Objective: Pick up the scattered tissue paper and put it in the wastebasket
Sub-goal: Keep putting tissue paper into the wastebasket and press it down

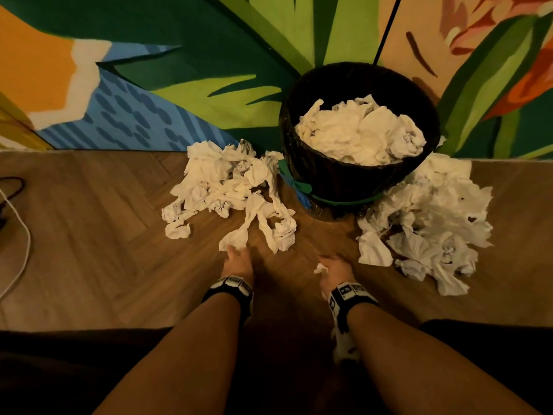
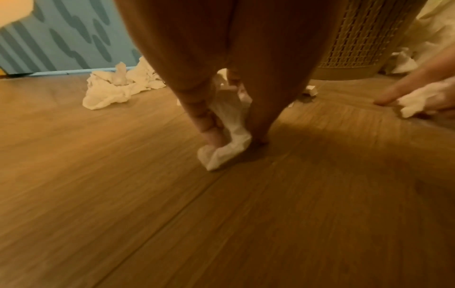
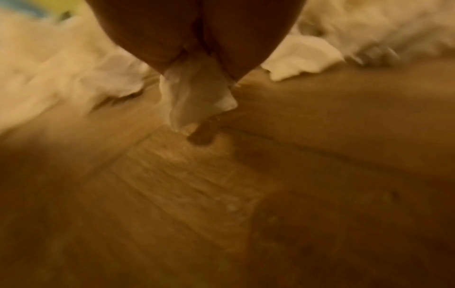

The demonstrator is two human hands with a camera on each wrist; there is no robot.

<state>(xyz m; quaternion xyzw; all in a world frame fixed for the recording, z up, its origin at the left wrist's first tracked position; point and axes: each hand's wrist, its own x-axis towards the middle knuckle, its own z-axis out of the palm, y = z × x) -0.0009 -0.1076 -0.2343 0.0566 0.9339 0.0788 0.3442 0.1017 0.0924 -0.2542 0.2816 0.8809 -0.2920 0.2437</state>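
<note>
My left hand (image 1: 238, 263) sits low at the centre of the head view, fingers drawn together around the near end of a long twisted strip of tissue (image 1: 236, 239); the left wrist view shows that strip (image 2: 227, 134) pinched between thumb and fingers, its soft folded tip touching the wooden floor (image 2: 123, 194). My right hand (image 1: 335, 272), just right of centre, is closed on a small crumpled scrap of tissue (image 1: 319, 268); in the blurred right wrist view the scrap (image 3: 197, 97) hangs from the pinched fingers above the boards, one fingertip showing below it.

The tissue is thin, white and creased, wadded into balls and ropes; one loose heap (image 1: 227, 190) lies centre-left of the frame, a second, more ragged heap (image 1: 425, 217) lies centre-right, and both press up against the wastebasket (image 1: 344, 178). The basket is round, dark in the head view, with a fine lattice wall seen in the upper right of the left wrist view; a green band circles it lower down; it stands upper-centre against a wall painted with large green leaves (image 1: 227, 94), and crumpled tissue (image 1: 362, 130) already fills it close to the rim.

The floor is brown herringbone planking; a white cable (image 1: 21, 241) curls at the far left edge; my forearms wear black wrist bands (image 1: 230, 287).
</note>
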